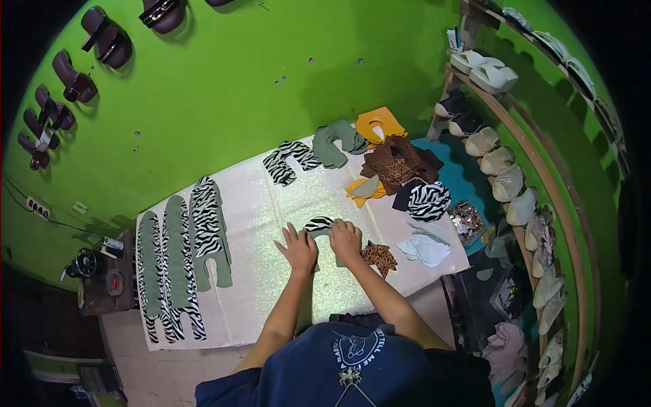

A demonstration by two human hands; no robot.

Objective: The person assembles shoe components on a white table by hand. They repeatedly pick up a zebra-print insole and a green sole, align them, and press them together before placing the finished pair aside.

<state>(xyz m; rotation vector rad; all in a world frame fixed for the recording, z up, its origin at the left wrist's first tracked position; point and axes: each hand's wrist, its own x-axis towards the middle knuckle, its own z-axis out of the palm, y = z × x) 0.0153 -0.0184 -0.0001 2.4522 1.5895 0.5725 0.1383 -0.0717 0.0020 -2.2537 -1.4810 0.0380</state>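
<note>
The pale-covered bench (pixel 261 224) takes up the middle of the view, and everything being worked on lies across it. At its left end run three long overlapping rows of green and zebra-striped pieces (pixel 178 251), set side by side. Toward the far right sits a loose brown leopard-print pile (pixel 400 163), with green curved pieces (pixel 349 138) and a zebra U-shaped piece (pixel 277 161) to its left. White cut pieces (pixel 427 249) lie near the right edge, and a smaller leopard-print bunch (pixel 378 259) rests just beside the right hand (pixel 346 241).

The left hand (pixel 298 251) has its fingers spread, palm down, at the left end of the curved zebra piece (pixel 319 224); the right hand's fingers are drawn together and bent over the other end, and whether they pinch it I cannot tell. That piece lies between the two hands, near the bench's front edge, its striped middle showing as an arch.

The step in hand seems to be lining up or smoothing this one piece. The next move probably calls for keeping both ends level and the curve uncreased, with light, even pressure
</note>
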